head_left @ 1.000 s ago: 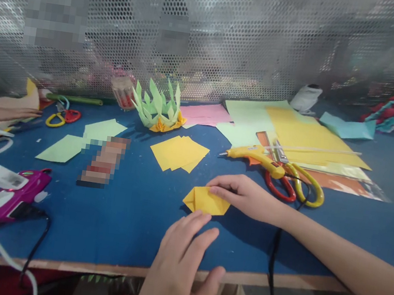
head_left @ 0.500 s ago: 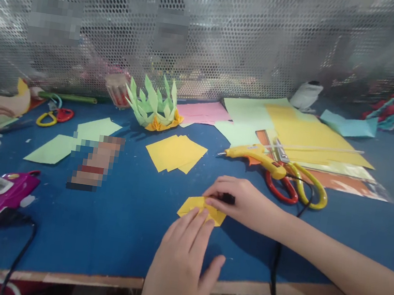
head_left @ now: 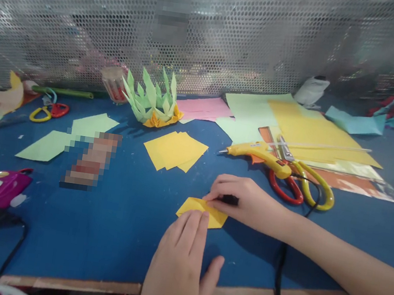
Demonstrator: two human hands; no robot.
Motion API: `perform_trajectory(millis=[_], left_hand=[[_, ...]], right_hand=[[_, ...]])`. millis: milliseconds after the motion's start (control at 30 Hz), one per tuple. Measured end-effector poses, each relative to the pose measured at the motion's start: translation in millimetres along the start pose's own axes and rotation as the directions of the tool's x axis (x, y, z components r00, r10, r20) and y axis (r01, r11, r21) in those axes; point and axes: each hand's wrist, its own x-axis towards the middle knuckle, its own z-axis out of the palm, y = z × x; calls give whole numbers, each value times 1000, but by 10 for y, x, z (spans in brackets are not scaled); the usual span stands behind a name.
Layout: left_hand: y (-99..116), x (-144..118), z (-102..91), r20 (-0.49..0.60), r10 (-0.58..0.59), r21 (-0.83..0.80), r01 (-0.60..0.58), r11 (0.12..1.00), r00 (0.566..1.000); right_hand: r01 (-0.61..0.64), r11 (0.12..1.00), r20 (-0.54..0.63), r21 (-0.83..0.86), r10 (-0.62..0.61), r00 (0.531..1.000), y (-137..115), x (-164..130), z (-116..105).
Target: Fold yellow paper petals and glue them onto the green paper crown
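— While both hands press flat, what lies beneath, lower centre?
— Folded yellow paper (head_left: pixel 202 212), creased, angular; left hand (head_left: pixel 181 262) spread, right hand (head_left: pixel 244 200) pinching its edge; blue felt-like surface (head_left: pixel 116 224); perforated metal screen (head_left: pixel 212 37) behind.

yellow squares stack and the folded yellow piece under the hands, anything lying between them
Nothing: in the head view only bare blue table separates the yellow squares stack from the folded yellow piece.

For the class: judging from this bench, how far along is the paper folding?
Done: a green and yellow paper flower stands at the back. In hand: the left hand and right hand press a partly folded yellow piece flat. Left: a stack of unfolded yellow squares.
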Motion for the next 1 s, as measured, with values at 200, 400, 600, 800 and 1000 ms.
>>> perform_trajectory(millis=[200, 400, 600, 800, 1000], left_hand=[[2, 0, -1, 48, -12, -12, 12, 1000, 999], [21, 35, -10, 68, -2, 9, 2, 1000, 998], [8, 27, -9, 77, -31, 5, 30, 1000, 997], [20, -17, 17, 82, -84, -14, 85, 996, 993], [54, -26, 74, 18, -125, -21, 125, 992, 992]], right_hand=[[219, 973, 113, -73, -210, 971, 61, -36, -103], [336, 926, 205, -170, -301, 931, 57, -27, -135], [344, 927, 200, -150, -313, 929, 81, -29, -127], [263, 959, 149, -100, -247, 957, 101, -49, -79], [194, 980, 135, -39, -187, 973, 114, -34, -81]])
